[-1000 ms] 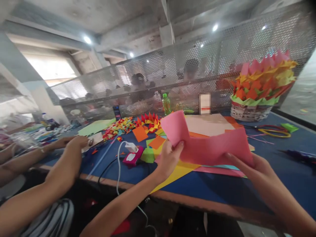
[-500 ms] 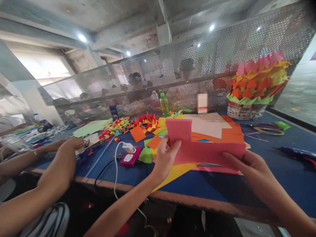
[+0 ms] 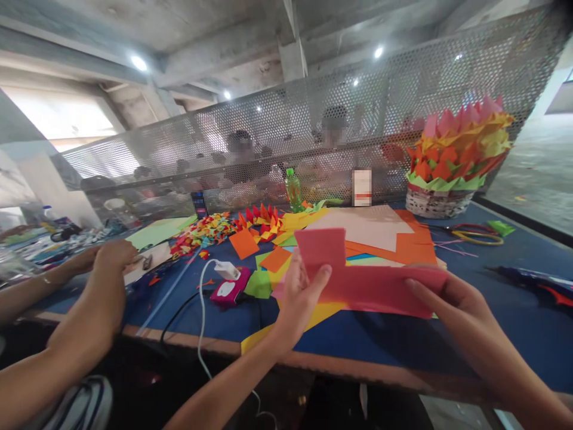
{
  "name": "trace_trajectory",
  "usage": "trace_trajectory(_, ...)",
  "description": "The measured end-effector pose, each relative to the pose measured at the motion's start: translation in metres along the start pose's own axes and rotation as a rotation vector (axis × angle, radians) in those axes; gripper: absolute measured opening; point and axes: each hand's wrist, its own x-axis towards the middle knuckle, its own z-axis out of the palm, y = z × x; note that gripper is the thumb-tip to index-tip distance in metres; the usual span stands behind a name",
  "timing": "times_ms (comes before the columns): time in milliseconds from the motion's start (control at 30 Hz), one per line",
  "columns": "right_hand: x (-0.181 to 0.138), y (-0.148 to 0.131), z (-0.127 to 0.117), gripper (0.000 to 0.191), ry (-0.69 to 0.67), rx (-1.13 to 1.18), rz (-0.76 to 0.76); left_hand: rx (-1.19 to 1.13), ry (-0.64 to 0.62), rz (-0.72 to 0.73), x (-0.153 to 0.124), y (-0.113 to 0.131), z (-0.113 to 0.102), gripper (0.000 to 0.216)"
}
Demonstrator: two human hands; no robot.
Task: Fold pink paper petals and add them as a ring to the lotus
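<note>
Between my two hands is a pink paper sheet, bent into an L shape with one end standing up at the left. My left hand pinches it near the bend, thumb on the front. At the other end, my right hand grips the paper with the thumb on top and the fingers behind. Under and behind it lies a stack of coloured paper, with an orange sheet and a cream sheet on top. A yellow sheet reaches over the table's front edge.
A paper-flower basket stands back right, by scissors and a dark blue tool. Left are a magenta power adapter, folded paper pieces and a co-worker's hands. A green bottle stands near the mesh partition.
The upright end of the pink paper sits a little lower and its long part is tilted more. My hands keep their hold. The view has shifted slightly right.
</note>
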Motion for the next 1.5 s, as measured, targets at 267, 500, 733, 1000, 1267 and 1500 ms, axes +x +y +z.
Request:
trace_trajectory(267,-0.005,0.002,0.003,0.048,-0.009,0.038,-0.026,0.016,0.033,-0.024,-0.007,-0.019,-0.005,0.027)
trace_trajectory(500,-0.006,-0.004,0.004,0.047,-0.049,0.012,-0.04,-0.002,-0.022,0.048,-0.003,-0.017,-0.006,0.04)
trace_trajectory(733,-0.01,0.003,0.005,0.049,-0.006,0.019,-0.027,0.022,0.077,-0.04,-0.006,-0.022,-0.003,0.031)
trace_trajectory(1000,-0.012,0.001,0.006,0.051,0.02,0.028,-0.022,-0.01,0.095,-0.066,-0.006,-0.033,-0.005,0.037)
trace_trajectory(1267,-0.015,0.004,0.009,0.048,0.027,-0.004,-0.045,-0.028,0.05,-0.057,-0.008,-0.029,0.001,0.036)
trace_trajectory(1500,-0.015,0.012,0.006,0.048,0.047,-0.054,-0.072,0.036,0.01,-0.042,-0.007,-0.033,0.002,0.034)
